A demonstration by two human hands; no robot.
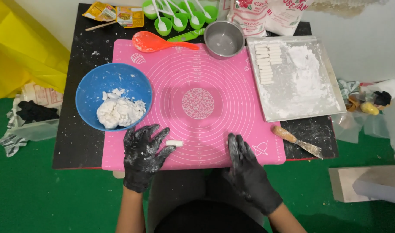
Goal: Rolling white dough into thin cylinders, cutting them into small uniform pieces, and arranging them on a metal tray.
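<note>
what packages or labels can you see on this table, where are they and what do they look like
Flour bags: two soft white bags with red flower print, back edge behind the steel bowl.
Yellow sachet: small, crinkled, back left corner.
Orange-yellow packet: flat rectangle beside the sachet.
No screens or signs.

The middle of the pink mat (197, 69) is bare, so a hand can pass there freely. The blue bowl (113, 96) blocks the left side, the floured tray (331, 86) the right, and the steel pot (224, 39) with the orange spoon (156, 42) the far edge.
</note>
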